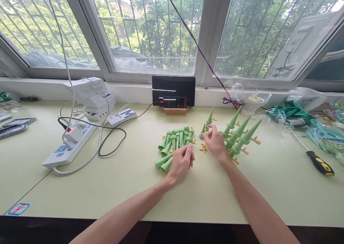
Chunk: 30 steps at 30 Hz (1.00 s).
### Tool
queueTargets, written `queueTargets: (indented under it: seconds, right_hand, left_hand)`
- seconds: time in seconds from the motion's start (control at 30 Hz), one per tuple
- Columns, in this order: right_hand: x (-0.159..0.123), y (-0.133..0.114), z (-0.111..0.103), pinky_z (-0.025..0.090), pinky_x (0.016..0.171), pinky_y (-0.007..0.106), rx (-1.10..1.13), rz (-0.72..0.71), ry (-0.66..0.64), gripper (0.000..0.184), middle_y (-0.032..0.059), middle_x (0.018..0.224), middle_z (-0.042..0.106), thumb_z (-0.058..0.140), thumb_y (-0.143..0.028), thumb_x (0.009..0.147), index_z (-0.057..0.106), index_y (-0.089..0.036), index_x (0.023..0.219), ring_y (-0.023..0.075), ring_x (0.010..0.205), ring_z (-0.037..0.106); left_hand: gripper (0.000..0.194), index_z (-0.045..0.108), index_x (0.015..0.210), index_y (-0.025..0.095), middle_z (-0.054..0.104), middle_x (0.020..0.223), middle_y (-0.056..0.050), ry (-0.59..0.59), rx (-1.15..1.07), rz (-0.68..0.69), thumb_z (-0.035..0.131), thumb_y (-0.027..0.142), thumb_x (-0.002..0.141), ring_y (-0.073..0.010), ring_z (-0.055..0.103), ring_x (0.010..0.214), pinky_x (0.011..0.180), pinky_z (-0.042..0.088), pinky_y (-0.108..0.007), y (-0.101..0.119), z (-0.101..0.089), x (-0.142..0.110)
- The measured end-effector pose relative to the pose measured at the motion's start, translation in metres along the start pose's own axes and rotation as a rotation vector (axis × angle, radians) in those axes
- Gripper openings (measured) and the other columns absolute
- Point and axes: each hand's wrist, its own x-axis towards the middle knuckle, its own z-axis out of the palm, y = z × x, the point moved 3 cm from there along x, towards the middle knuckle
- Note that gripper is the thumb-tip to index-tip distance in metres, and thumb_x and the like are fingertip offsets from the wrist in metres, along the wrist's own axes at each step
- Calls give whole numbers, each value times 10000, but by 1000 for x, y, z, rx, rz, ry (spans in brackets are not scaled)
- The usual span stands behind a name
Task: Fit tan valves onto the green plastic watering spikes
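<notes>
At the far left of the table, I see a few flat dark devices. Right of them sits a white power strip with plugs in it, and behind it a stack of white boxes. A small box marked with an M lies just to the right, and a black cable loops on the near side of it.

At the far middle I have a black tablet leaning upright, with a phone in front of it on a brown stand. Nearer, a pile of green spikes lies on its side. My left hand is at the near right edge of that pile, fingers curled inward; I cannot tell whether they hold anything.

A few yellow valves lie between my hands. My right hand reaches to a small green spike, thumb and forefinger bent and slightly parted beside it; I cannot tell whether they grip it. Right of that hand, a group of green spikes with yellow valves stands upright.

At the far right are crumpled plastic bags, and nearer, a black-and-yellow screwdriver.
</notes>
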Motion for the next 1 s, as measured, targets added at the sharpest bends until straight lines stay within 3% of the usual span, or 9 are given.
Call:
queueTargets:
  seconds: [0.1, 0.17, 0.23, 0.47, 0.63, 0.73, 0.83, 0.93, 1.0]
  right_hand:
    - [-14, -6, -3, 425, 581, 297, -17, -5, 21, 217, -19, 581, 585, 540, -286, 879, 579, -163, 1054, 195, 551, 581]
    - [-24, -12, -1, 396, 552, 286, -28, -48, -7, 138, -30, 525, 539, 514, -298, 904, 593, -187, 878, 173, 491, 532]
    - [-33, -19, 4, 362, 523, 276, -27, -101, -57, 209, -33, 502, 507, 497, -303, 920, 573, -203, 754, 155, 456, 480]
    - [-53, -42, 22, 324, 516, 233, 79, -233, -263, 301, -37, 519, 519, 469, -218, 934, 506, -205, 635, 115, 461, 407]
    - [-57, -45, 26, 344, 537, 216, 118, -262, -318, 320, -23, 565, 560, 451, -142, 913, 458, -198, 598, 107, 499, 442]
    - [-53, -41, 24, 384, 560, 230, 115, -234, -246, 281, 1, 629, 595, 465, -203, 939, 551, -191, 671, 125, 544, 488]
    - [-48, -34, 21, 447, 597, 262, 114, -180, -127, 162, 35, 769, 655, 498, -222, 924, 648, -164, 945, 142, 572, 532]
    - [-45, -28, 20, 517, 712, 321, 122, -165, -71, 284, 86, 985, 693, 525, -217, 903, 624, -143, 1159, 157, 621, 584]
    - [-45, -27, 23, 534, 807, 361, 127, -179, -101, 348, 117, 1144, 676, 539, -216, 894, 605, -142, 1228, 173, 700, 627]
  left_hand:
    - [500, 522, 606, 173, 471, 482, 27, -1, 2, 0, 458, 541, 938, -82, 431, 407, 432, 337, -219, 0, 0, -1]
    - [495, 521, 608, 172, 473, 487, 26, -6, 0, 2, 458, 534, 940, -81, 432, 411, 435, 342, -217, 1, 0, -1]
    - [494, 518, 611, 171, 475, 492, 26, -7, -4, 7, 454, 532, 942, -80, 432, 411, 433, 341, -217, 1, 0, 0]
    - [467, 494, 607, 176, 453, 476, 33, 4, -13, 42, 467, 495, 947, -81, 413, 409, 432, 323, -222, 2, 0, 2]
    - [477, 485, 607, 177, 464, 489, 31, 6, -9, 53, 441, 498, 957, -84, 421, 419, 439, 327, -224, 2, -1, 2]
    - [475, 488, 613, 178, 437, 457, 43, 1, 17, 36, 444, 501, 958, -82, 407, 405, 439, 329, -221, 2, 0, 2]
    - [471, 499, 624, 176, 452, 471, 41, -11, 24, 12, 458, 513, 951, -82, 417, 401, 428, 332, -218, 2, 1, 2]
    - [472, 500, 623, 175, 465, 486, 37, -13, 33, 0, 460, 515, 948, -82, 426, 405, 426, 340, -218, 1, 1, 2]
    - [469, 499, 622, 176, 465, 480, 38, -14, 39, 1, 463, 510, 949, -81, 423, 405, 431, 341, -218, 0, 1, 2]
